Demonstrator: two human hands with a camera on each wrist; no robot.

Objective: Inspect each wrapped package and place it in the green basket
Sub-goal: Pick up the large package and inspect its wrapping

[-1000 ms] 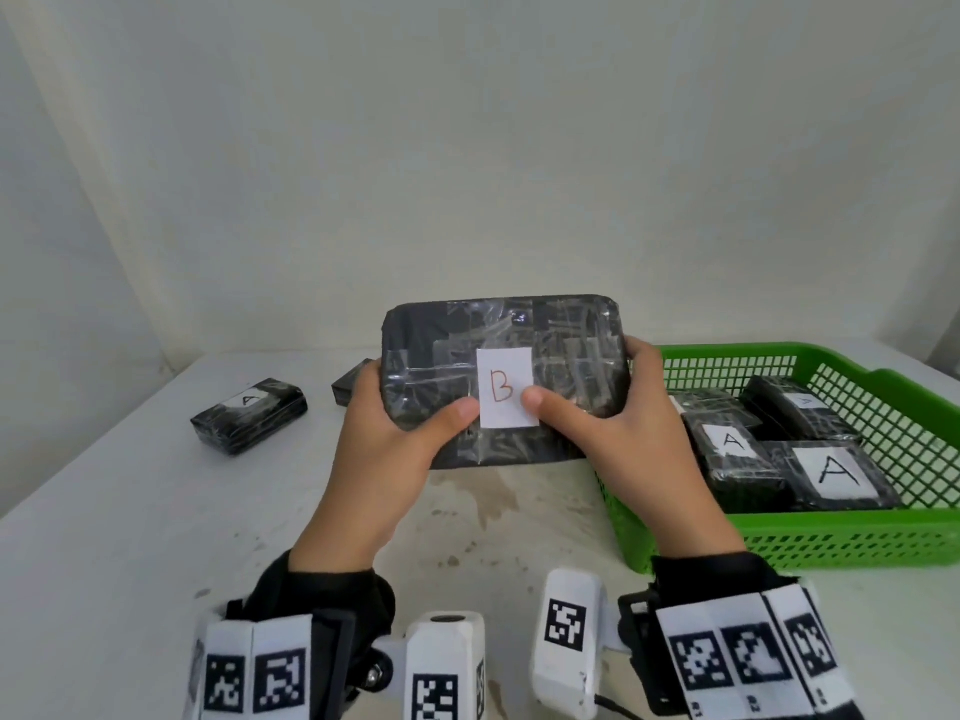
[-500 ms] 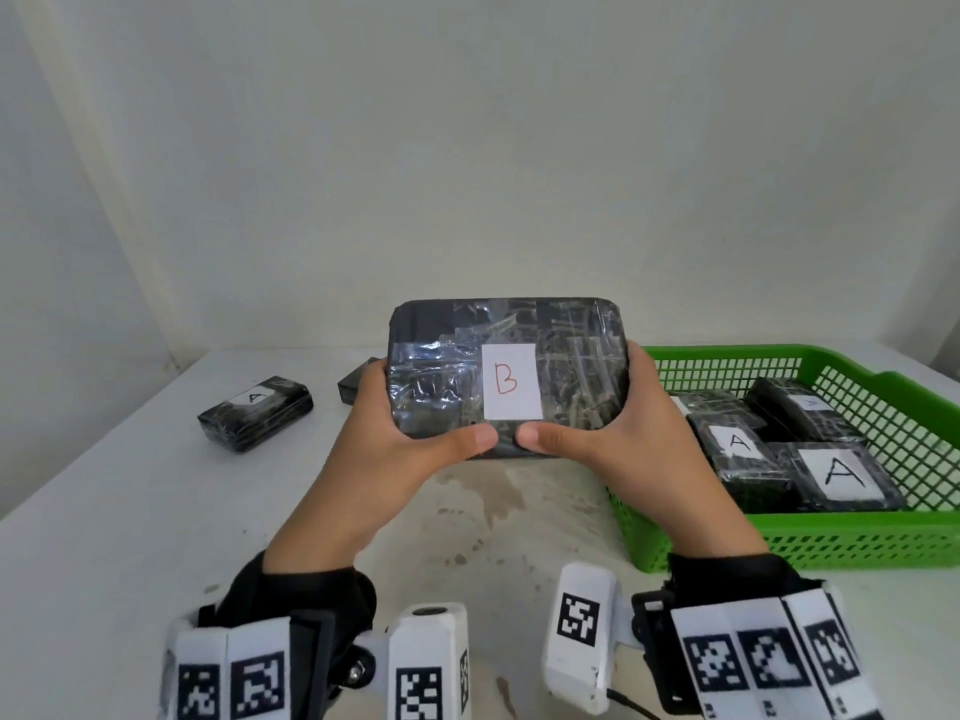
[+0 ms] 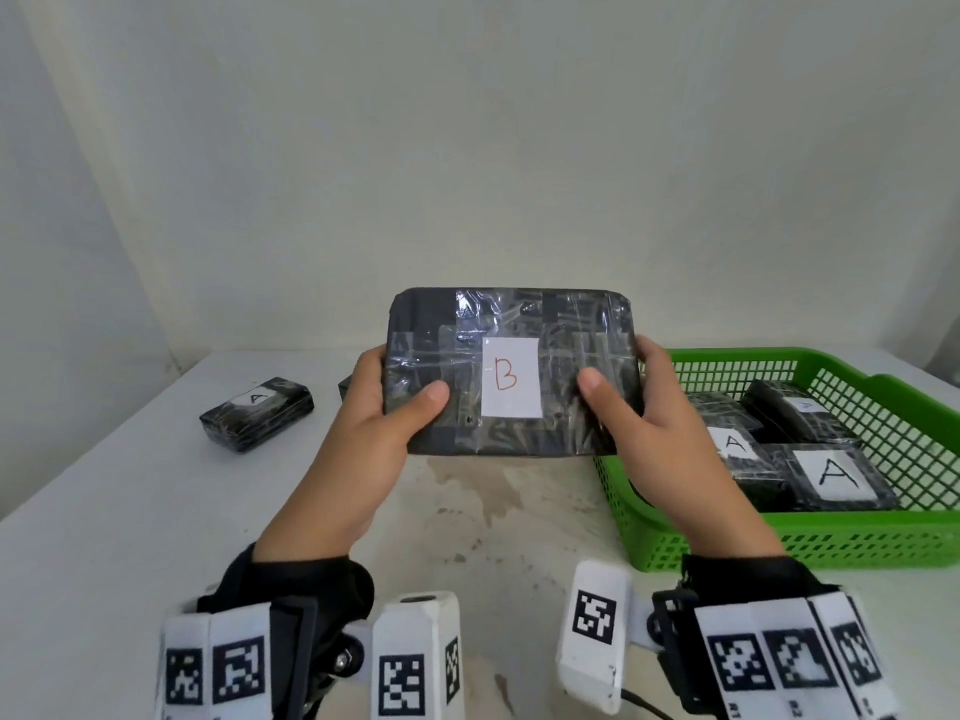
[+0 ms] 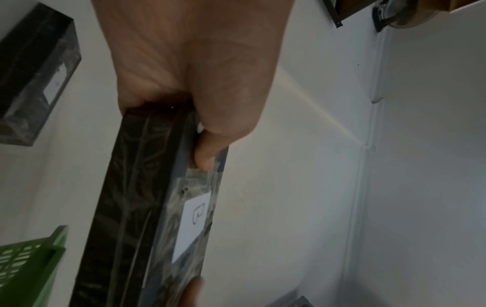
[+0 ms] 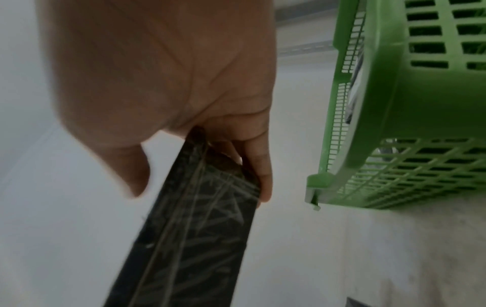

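Observation:
A large black package [image 3: 511, 332] wrapped in clear tape, with a white label marked B, is held upright above the table facing me. My left hand [image 3: 387, 407] grips its left end, thumb on the front. My right hand [image 3: 631, 407] grips its right end the same way. The left wrist view shows the package [image 4: 147, 207] edge-on with the thumb on its front, and the right wrist view shows its [image 5: 194, 228] narrow side pinched between thumb and fingers. The green basket [image 3: 852, 543] stands at the right, holding several black packages labelled A [image 3: 831, 475].
A small black package labelled A [image 3: 257, 414] lies on the white table [image 3: 104, 537] at the left. Another dark package [image 3: 345, 392] peeks out behind my left hand. A white wall rises close behind the table. Brown stains mark the table's middle.
Both thumbs have slid apart from the B label toward the package's ends. The package has tilted to face me more squarely, its lower edge now lower in view.

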